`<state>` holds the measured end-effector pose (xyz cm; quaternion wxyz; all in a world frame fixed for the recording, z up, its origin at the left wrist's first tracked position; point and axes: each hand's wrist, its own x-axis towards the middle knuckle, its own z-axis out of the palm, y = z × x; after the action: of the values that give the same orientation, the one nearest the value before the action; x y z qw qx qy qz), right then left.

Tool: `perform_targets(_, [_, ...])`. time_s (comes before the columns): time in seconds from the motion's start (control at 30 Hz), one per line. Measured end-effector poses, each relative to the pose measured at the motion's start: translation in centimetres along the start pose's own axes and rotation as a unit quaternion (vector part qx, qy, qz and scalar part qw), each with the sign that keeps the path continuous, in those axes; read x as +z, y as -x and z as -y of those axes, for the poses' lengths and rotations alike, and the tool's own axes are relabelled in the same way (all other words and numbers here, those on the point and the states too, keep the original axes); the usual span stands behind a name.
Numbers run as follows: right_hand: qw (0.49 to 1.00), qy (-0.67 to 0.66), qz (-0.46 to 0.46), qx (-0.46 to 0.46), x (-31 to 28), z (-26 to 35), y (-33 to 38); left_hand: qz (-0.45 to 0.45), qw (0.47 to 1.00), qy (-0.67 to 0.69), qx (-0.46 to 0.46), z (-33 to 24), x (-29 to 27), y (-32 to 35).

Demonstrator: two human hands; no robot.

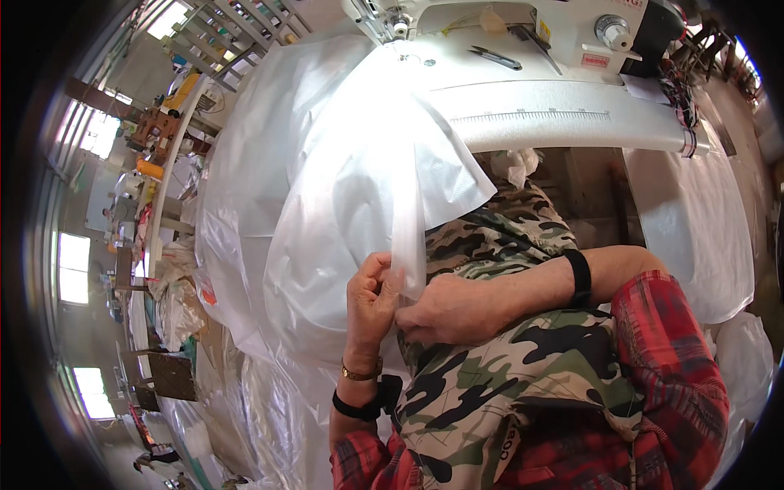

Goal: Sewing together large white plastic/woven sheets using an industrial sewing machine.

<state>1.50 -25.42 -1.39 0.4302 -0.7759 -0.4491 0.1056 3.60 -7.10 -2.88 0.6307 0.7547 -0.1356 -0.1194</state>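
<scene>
A large white translucent plastic sheet [335, 196] hangs over the front of the sewing machine [506, 106] and down toward my lap. One folded edge of it runs from under the needle area to my hands. My left hand [371, 302] is closed on this folded edge, thumb and fingers pinched together. Close against it on the right, my right hand [453, 309] is curled with its fingertips at the lower end of the same fold. Some of the right hand's fingers are hidden. The lit needle area [400, 28] is at the top, with the sheet reaching to it.
Small snips [496, 58] and a dark slim tool [539, 45] lie on the machine bed. More white plastic [694, 220] hangs at the right. A cluttered bench [167, 180] stands at the left, with clear plastic [261, 400] piled below. Camouflage cloth [506, 376] covers my lap.
</scene>
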Motion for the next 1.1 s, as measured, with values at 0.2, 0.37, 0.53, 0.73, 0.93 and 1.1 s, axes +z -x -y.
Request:
perform_targets(0.2, [0.997, 0.056, 0.04, -0.034, 0.8, -0.4, -0.1, -0.019, 0.999, 0.036, -0.012, -0.1, 0.3, -0.3])
perform_targets(0.37, [0.985, 0.134, 0.057, -0.095, 0.4, -0.6, 0.2, -0.003, 0.999, 0.008, -0.032, -0.4, 0.4, -0.8])
perform_targets(0.53, [0.891, 0.191, -0.364, -0.193, -4.6, -1.7, 4.6, -0.041, 0.994, 0.08, -0.06, 0.0, 0.6, -1.1])
perform_targets(0.73, [0.833, 0.163, -0.519, 0.1, -4.1, -6.1, 6.6, -0.015, 0.967, 0.23, -0.108, -0.7, 1.2, -1.3])
perform_targets(0.93, [0.885, 0.154, -0.438, 0.031, -5.4, -6.4, 4.3, 0.058, 0.952, 0.289, -0.086, -2.7, 2.6, -2.0])
perform_targets(1.1, [0.916, 0.115, -0.384, -0.007, -5.7, -5.6, 1.9, 0.081, 0.966, 0.239, -0.061, -3.5, 3.4, -2.9])
